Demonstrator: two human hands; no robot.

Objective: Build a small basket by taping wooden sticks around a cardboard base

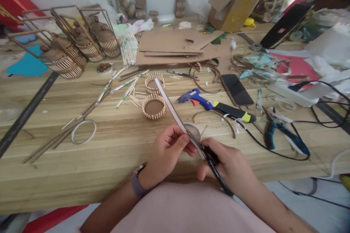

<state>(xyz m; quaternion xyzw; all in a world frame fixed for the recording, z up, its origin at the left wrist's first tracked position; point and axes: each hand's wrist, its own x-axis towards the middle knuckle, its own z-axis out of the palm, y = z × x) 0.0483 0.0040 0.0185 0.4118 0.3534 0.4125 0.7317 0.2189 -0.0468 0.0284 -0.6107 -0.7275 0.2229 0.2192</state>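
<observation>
My left hand (172, 143) pinches a long narrow strip (170, 105), white on its face with a brown edge, slanting up and away over the table. In my right hand (226, 164) is a pair of black-handled scissors (216, 173), its blades lying along the lower part of the strip close to my left fingertips. Whether the blades have cut into it I cannot tell. Beyond the hands stand two small round baskets edged with short wooden sticks, a nearer basket (154, 108) and a farther basket (151, 83). A roll of tape (193, 131) lies partly behind my fingers.
A blue glue gun (195, 98), a phone (237, 90) and pliers (281, 131) with a cable lie to the right. Finished lantern-like pieces (62, 62) stand at left, near a tape ring (83, 132) and brown strips (54, 140). Cardboard (169, 42) lies behind.
</observation>
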